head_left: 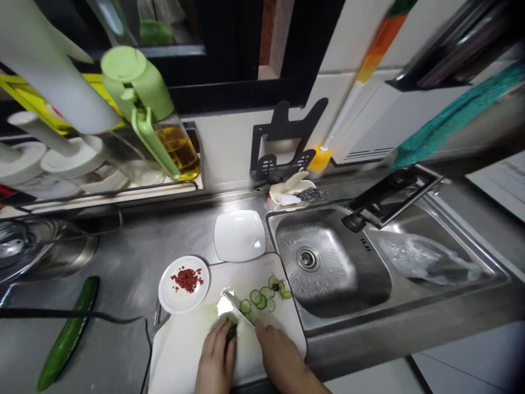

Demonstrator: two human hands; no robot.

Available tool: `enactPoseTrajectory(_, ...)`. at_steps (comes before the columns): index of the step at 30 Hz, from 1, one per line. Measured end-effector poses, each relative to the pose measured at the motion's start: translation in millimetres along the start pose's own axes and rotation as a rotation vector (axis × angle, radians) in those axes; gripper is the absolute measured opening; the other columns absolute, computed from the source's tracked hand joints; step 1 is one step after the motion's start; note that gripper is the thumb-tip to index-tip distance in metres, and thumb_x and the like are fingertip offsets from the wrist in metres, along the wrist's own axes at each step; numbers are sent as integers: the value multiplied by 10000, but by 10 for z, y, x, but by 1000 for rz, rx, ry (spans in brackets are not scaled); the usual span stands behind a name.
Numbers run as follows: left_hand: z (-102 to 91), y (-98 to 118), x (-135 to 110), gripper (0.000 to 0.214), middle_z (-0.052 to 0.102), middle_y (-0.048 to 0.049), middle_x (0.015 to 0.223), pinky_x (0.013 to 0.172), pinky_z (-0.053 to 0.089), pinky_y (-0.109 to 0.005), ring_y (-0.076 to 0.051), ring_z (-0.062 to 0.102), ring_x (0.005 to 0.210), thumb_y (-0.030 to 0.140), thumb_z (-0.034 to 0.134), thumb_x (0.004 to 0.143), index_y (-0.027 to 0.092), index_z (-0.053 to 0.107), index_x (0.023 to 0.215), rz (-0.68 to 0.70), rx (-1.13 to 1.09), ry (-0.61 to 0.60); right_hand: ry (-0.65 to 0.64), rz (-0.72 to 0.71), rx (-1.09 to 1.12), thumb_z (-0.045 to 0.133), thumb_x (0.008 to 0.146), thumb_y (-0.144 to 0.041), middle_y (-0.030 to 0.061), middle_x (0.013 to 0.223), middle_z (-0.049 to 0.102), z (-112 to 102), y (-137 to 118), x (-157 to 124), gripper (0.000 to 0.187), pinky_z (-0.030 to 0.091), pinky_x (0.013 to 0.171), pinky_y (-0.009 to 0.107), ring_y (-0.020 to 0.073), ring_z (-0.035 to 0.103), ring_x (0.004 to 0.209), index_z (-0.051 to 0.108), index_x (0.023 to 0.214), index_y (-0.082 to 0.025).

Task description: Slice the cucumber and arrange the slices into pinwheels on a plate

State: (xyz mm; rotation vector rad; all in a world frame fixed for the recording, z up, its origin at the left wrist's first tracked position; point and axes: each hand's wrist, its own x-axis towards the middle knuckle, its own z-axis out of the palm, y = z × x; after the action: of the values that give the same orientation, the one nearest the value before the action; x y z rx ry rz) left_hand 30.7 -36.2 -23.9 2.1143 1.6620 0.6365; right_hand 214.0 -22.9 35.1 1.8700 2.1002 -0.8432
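Observation:
On the white cutting board [180, 350] my left hand [216, 353] is closed over a short piece of cucumber [232, 330], most of it hidden under the fingers. My right hand [279, 350] grips a knife [238, 307], its handle hidden in the fist and its blade pointing up and left. The blade lies just right of the cucumber piece. Several thin cucumber slices [261, 300] spread from the blade toward the board's upper right corner. Wet patches shine on the board near the knife tip.
A small plate of red dried berries [186, 279] overlaps the board's upper left corner. Behind the board is a white square plate [240, 235]. The steel sink [328, 273] borders the right side. A whole cucumber [69, 334] and a dark cord [82, 314] lie left; an oil bottle [176, 148] stands on the rack.

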Motion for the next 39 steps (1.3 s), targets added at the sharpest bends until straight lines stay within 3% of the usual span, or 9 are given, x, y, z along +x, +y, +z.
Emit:
enactPoseTrajectory(3,-200,-299,-116,349,663,-95,1126,868,533,-333,-210,636,1012,352,521,824,181,591,1120,-192,30,54,-76,29,-51,354,743,72,97,881,681,-55,-15,-2,588,480,638,261,223,659,805,529,1248,-174)
enactPoseTrajectory(7,-540,-651,-135,378,667,-95,1083,877,504,-356,-233,633,977,410,479,810,191,591,1097,-514,157,176,-53,39,-40,337,745,70,83,903,693,-141,-55,-21,601,496,637,252,209,667,799,539,1241,-203)
enactPoseTrajectory(10,-705,-780,-68,403,657,-117,1073,871,492,-351,-243,624,975,405,431,828,162,576,1115,-599,232,177,-57,41,-64,334,746,70,76,896,696,-172,-88,-33,604,491,621,238,202,670,792,538,1236,-218)
enactPoseTrajectory(15,-736,-819,-4,491,611,-152,1135,915,465,-379,-273,581,1070,421,364,866,112,496,1224,-590,270,139,-59,25,-122,352,753,70,89,909,681,-158,-100,-67,561,476,633,246,208,666,794,542,1208,-196)
enactPoseTrajectory(21,-745,-770,-14,620,541,-210,1232,903,477,-390,-302,569,1112,461,368,868,57,361,1337,-670,282,58,5,-47,-164,370,706,76,126,1136,583,-163,21,-179,541,451,700,278,197,639,821,537,1142,-195)
enactPoseTrajectory(26,-767,-720,-16,675,503,-240,1267,885,486,-398,-304,597,1077,477,388,860,51,291,1374,-706,281,25,80,-93,-169,419,749,14,116,1107,563,-183,184,-248,425,430,736,290,208,614,858,537,1100,-196)
enactPoseTrajectory(31,-711,-662,-54,733,509,-240,1249,902,475,-414,-331,523,1170,503,442,827,35,284,1367,-602,335,62,138,-109,-166,420,741,16,110,1068,563,-148,322,-246,421,421,750,287,200,601,848,536,1090,-190)
enactPoseTrajectory(39,-599,-599,-82,577,543,-206,1212,942,439,-424,-306,518,1146,376,421,853,61,358,1332,-464,404,120,135,-93,-188,403,754,8,125,1073,557,-96,419,-237,417,439,727,313,208,604,807,531,1097,-190)
